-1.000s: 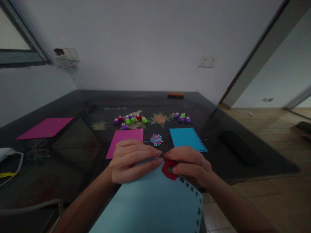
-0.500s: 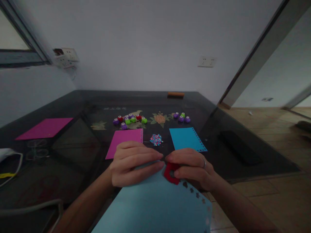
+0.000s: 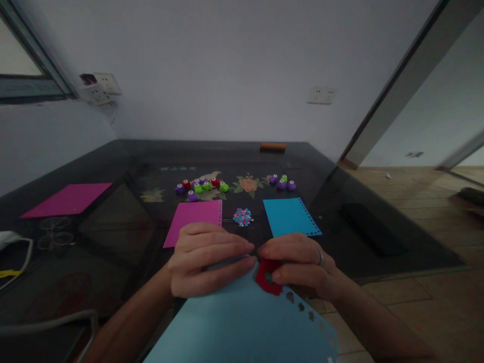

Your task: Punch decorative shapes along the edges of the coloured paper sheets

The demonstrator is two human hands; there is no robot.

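Observation:
My left hand is closed on the top edge of a light blue sheet of paper, which is tilted toward me. A red craft punch sits over the sheet's upper right corner, pinched between the thumb and fingers of my right hand. A row of small punched shapes runs down the sheet's right edge, below the punch. The fingertips of both hands nearly meet at the corner. My fingers partly hide the punch.
Beyond my hands lie a pink sheet and a blue sheet with punched edges. Confetti is heaped between them. Several purple, red and green punches stand behind, others to the right. Another pink sheet lies far left.
The light blue sheet and the red punch have shifted slightly down, toward me. Both hands keep the same hold, and the things on the table stay put.

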